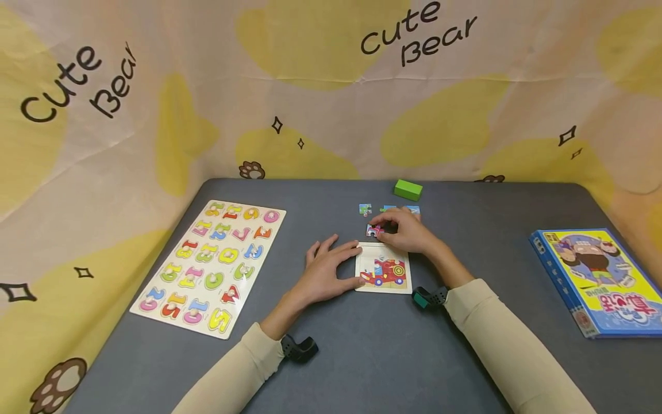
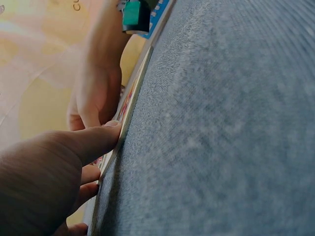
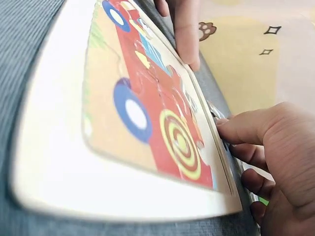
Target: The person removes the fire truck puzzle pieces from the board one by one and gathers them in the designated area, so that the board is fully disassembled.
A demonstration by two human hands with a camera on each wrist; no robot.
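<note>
A small square jigsaw board (image 1: 384,290) with a white frame and a partly assembled red vehicle picture lies on the table. My left hand (image 1: 324,273) rests at its left side, its fairly straight thumb and index finger touching the edge. Just beyond the board's far edge, my right hand (image 1: 405,231) pinches a pink and blue puzzle piece (image 1: 372,231) between thumb and index finger. In the right wrist view the fingers of my right hand (image 3: 275,157) partly hide that piece. Farther back lie loose puzzle pieces (image 1: 365,209), some partly covered by the right hand.
A green block (image 1: 408,190) stands near the table's far edge. On the left lies a white number board (image 1: 227,214) with colourful numerals. A blue and yellow box (image 1: 600,282) lies at the right. A printed cloth (image 1: 331,103) hangs behind the grey table (image 1: 351,356).
</note>
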